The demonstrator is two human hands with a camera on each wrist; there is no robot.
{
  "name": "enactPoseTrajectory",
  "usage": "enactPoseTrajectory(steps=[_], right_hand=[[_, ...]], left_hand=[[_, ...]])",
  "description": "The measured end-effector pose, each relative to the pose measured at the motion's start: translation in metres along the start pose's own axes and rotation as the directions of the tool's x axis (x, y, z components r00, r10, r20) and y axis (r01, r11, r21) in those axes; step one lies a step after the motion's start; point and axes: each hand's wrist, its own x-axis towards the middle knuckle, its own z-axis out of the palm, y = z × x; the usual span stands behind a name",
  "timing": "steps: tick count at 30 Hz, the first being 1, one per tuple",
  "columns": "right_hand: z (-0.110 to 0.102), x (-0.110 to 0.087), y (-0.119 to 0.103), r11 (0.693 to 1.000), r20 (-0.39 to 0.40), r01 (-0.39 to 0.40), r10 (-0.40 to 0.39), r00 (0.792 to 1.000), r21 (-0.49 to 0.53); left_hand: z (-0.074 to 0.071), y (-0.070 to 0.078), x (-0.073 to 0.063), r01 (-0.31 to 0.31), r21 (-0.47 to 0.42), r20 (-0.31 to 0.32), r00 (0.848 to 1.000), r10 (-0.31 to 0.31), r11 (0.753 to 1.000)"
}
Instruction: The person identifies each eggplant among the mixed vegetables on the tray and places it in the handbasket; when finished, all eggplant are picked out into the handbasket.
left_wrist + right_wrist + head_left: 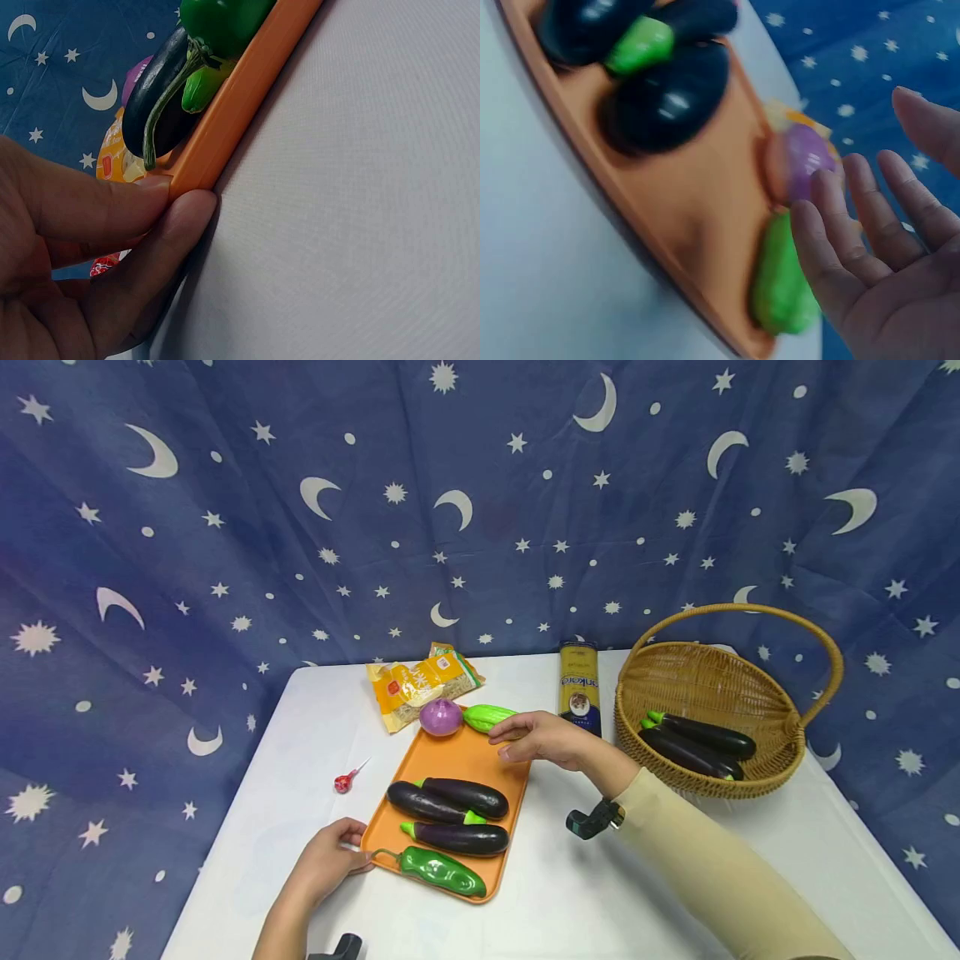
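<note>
My left hand point(327, 860) pinches the near left corner of an orange tray point(480, 764) between thumb and fingers. On the tray lie three eggplants point(461, 838) and, at its near end, a green pepper point(442, 870) whose curved stem points toward that hand. A purple onion point(441, 717) and a light green ribbed vegetable point(486, 717) sit at the far end. Over the tray's far right side hovers my right hand point(546, 739), its fingers spread and relaxed, holding nothing. In the right wrist view its fingertips overlap the onion point(807, 156) and the ribbed vegetable point(780, 277).
To the right stands a wicker basket point(697, 672) with a tall handle and two eggplants point(693, 752) inside. A yellow and blue pack point(580, 685) is at the back. Yellow bags point(420, 685) lie behind the tray, and a red lollipop point(344, 782) lies left of it.
</note>
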Motion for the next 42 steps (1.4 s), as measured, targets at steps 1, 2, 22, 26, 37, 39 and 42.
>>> enactPoseTrajectory(steps=[1, 2, 22, 26, 37, 39, 42], right_hand=[[0.003, 0.003, 0.005, 1.000, 0.004, -0.002, 0.002, 1.000, 0.004], [0.007, 0.006, 0.009, 1.000, 0.009, 0.000, 0.000, 1.000, -0.001], [0.055, 0.024, 0.046, 0.967, -0.034, 0.047, -0.057, 0.998, -0.251], [0.057, 0.027, 0.050, 0.970, -0.039, 0.060, -0.071, 0.997, -0.236], [0.055, 0.026, 0.051, 0.972, -0.086, 0.055, -0.077, 0.993, -0.226], [0.054, 0.025, 0.049, 0.973, -0.109, 0.045, -0.072, 0.991, -0.228], [0.052, 0.023, 0.046, 0.969, -0.146, 0.033, -0.070, 0.987, -0.243]], left_hand=[[0.000, 0.001, 0.000, 0.000, 0.002, 0.000, 1.000, 0.000, 1.000], [0.000, 0.001, 0.000, -0.001, 0.000, 0.001, 1.000, 0.001, 1.000], [0.000, 0.006, 0.003, -0.018, -0.012, 0.015, 1.000, 0.018, 1.000], [0.000, 0.006, 0.002, -0.020, -0.006, 0.009, 1.000, 0.020, 1.000], [-0.001, 0.004, 0.000, -0.003, -0.025, 0.010, 1.000, 0.004, 1.000], [-0.001, 0.004, 0.000, -0.004, -0.018, 0.011, 1.000, 0.005, 1.000], [-0.002, 0.003, -0.001, 0.007, -0.022, 0.010, 1.000, -0.007, 1.000]])
